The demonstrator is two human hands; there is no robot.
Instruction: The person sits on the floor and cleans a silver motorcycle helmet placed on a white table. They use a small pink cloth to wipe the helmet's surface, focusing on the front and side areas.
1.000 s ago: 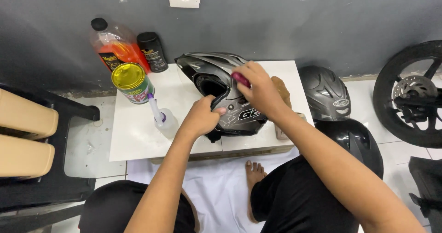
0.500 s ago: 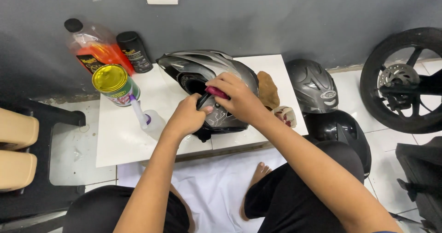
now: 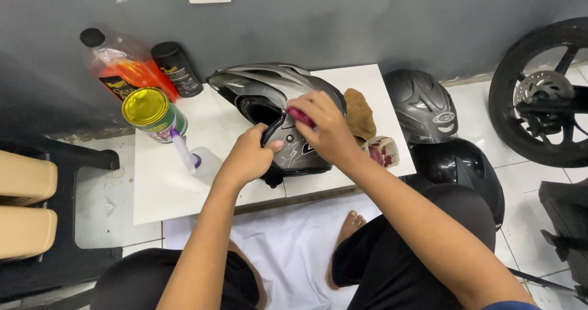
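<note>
The left hand [image 3: 248,157] grips the lower rim of the grey helmet [image 3: 269,96]. The right hand [image 3: 324,126] is closed around a small pink object [image 3: 300,115], pressed against the helmet's side; its kind cannot be determined. The helmet rests on the white counter [image 3: 177,187], directly beneath both hands.

Three helmets are visible: one on the counter, two dark helmets [image 3: 422,105] on the floor to the right. Behind the left hand stand two bottles [image 3: 122,65], one yellow-lidded tin [image 3: 150,111] and one clear dispenser [image 3: 196,160]. One wheel [image 3: 539,96] is cut off at the right edge.
</note>
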